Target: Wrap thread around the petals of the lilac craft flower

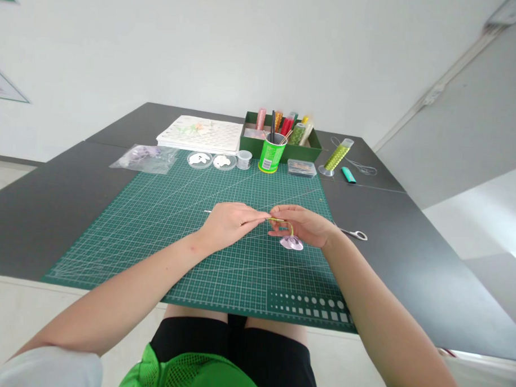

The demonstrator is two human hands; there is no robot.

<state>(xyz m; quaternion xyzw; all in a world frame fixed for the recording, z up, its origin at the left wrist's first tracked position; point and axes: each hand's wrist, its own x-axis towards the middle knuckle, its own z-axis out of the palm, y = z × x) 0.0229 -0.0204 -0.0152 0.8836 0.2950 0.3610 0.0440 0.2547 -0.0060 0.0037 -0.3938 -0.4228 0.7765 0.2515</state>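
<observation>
Mid-mat, nearer the counter's front edge: left hand (229, 222) pinches the green wire (282, 221), right hand (305, 226) grasps the pink petal piece (291, 242). Best keep wire taut, wrap tight beside petal base; scissors (355, 234) lie right.

The right hand (305, 224) covered most of the thin green stem (282, 221), and the left hand (229, 222) hid its other end. At twelve o'clock, the green box (280, 143) held tubes too small to identify. Both elbows ran off the bottom edge.
</observation>
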